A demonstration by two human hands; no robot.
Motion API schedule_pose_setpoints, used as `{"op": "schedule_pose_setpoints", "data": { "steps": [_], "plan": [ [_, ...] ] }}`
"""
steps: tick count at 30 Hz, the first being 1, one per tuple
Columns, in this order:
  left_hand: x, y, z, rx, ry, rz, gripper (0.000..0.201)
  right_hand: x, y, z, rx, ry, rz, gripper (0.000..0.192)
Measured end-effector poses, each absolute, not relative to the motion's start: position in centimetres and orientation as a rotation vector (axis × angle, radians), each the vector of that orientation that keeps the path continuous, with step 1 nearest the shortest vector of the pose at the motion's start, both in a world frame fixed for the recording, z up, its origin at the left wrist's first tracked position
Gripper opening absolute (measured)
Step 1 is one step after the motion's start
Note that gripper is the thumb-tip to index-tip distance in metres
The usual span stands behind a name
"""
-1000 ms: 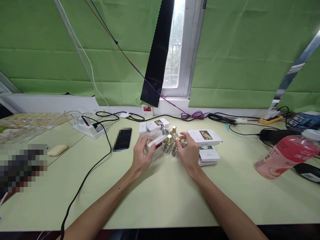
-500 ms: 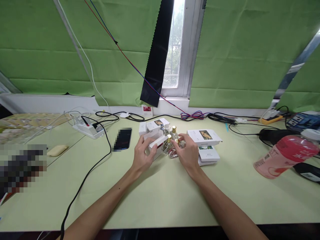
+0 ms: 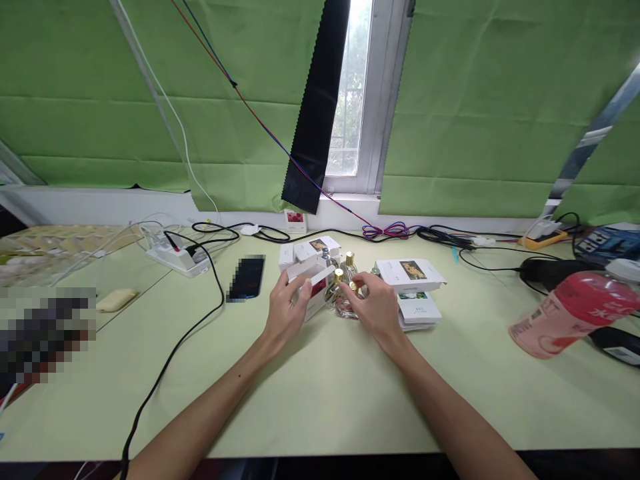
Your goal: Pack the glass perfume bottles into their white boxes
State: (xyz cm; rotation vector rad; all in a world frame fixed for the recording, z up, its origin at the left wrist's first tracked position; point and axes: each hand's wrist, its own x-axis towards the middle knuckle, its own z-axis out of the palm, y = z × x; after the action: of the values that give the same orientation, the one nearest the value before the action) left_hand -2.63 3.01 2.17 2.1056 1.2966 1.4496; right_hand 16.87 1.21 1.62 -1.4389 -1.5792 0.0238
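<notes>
Just above the frame's center, the left hand (image 3: 286,308) is gripping an open white box (image 3: 314,288), mouth facing right. The right hand (image 3: 376,305) is pinching a gold-capped glass bottle (image 3: 346,303) immediately right of that mouth, with 2 more bottles behind.

- Two bare forearms enter from the lower edge of the head view; no sleeve, cuff or glove shows on either.
- The left hand (image 3: 285,312) is uncovered, with no ring, watch or band visible at fingers or wrist.
- The right hand (image 3: 379,308) is likewise uncovered, its wrist plain and free of jewellery or straps.
- Fingernails appear short and unpainted, though they are small in the picture.
- A small dark mark sits on the left forearm.
</notes>
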Motion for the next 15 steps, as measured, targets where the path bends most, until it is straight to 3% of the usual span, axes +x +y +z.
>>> {"op": "schedule_pose_setpoints", "data": {
  "steps": [15],
  "plan": [
    [-2.69,3.04,2.05,2.129,1.313,1.425,0.040,16.11,0.92,1.65,-1.209,-1.723,0.245,0.014]
  ]
}}
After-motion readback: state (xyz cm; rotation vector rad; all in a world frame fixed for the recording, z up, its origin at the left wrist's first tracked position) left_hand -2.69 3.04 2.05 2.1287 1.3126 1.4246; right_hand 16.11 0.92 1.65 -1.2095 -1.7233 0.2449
